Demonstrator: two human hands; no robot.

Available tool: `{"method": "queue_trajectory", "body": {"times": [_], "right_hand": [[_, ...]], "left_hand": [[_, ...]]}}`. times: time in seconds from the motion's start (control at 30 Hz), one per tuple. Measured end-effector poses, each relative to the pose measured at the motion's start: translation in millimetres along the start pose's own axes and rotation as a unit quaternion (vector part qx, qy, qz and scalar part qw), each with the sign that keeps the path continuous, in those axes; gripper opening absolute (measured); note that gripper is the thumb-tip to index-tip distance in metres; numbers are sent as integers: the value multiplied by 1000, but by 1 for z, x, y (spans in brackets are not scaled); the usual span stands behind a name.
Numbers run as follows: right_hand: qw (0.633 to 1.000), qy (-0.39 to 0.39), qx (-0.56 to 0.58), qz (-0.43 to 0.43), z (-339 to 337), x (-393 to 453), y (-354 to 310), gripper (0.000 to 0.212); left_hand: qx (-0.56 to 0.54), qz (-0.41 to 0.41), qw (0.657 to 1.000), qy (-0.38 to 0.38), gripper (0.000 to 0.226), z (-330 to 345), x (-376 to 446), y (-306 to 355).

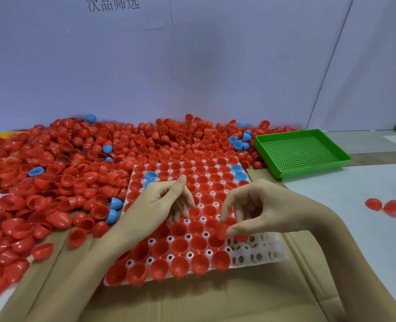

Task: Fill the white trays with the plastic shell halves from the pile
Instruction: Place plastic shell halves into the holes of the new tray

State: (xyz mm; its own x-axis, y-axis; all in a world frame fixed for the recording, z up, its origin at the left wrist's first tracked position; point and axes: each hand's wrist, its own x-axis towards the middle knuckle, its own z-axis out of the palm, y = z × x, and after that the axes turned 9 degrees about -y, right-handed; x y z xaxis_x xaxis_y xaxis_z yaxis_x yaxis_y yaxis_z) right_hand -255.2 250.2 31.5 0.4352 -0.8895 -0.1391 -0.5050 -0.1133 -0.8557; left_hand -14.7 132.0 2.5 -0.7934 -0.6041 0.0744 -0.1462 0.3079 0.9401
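Right hand [250, 211] pinches red shell half [222, 231] over white tray [259, 254] | left hand [167, 201] hangs loose, empty | next: likely seat it in an empty right-edge cell

Both hands, the left [162, 201] and the right [252, 205], are bare, with no gloves, rings or watch. The forearms are bare too; no sleeves reach into view.

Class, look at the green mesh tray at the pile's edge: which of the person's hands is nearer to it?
Right. The right hand, pinching a red shell half, is nearer the green mesh tray. The left hand hovers over the white tray, farther away.
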Motion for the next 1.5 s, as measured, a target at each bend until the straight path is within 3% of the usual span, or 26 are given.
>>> {"method": "queue_trajectory", "body": {"times": [0.17,0.4,0.63,0.8,1.0,1.2,1.33,1.5], "right_hand": [[1000,-21,-19,6,4,2,-2,22],[998,61,-21,-27,-6,-10,-4,15],[999,-3,-39,4,5,1,-2,22],[1000,14,-10,1,5,2,-2,20],[997,47,-63,26,2,1,6,12],[995,-9,-101,15,3,6,9,22],[992,19,-125,5,7,10,9,5],[993,100,-64,25,0,1,8,14]], "left_hand": [[2,8,1000,7,56,-2,0,-1],[1,-2,1000,-2,54,-1,1,-2],[11,3,1000,0,54,-2,1,-4],[12,9,1000,13,56,-5,0,-3],[8,2,1000,22,58,-8,0,-1],[6,0,1000,16,57,-8,1,-2],[8,-2,1000,18,57,-8,1,-3],[18,2,1000,22,57,-8,1,-2]]}}
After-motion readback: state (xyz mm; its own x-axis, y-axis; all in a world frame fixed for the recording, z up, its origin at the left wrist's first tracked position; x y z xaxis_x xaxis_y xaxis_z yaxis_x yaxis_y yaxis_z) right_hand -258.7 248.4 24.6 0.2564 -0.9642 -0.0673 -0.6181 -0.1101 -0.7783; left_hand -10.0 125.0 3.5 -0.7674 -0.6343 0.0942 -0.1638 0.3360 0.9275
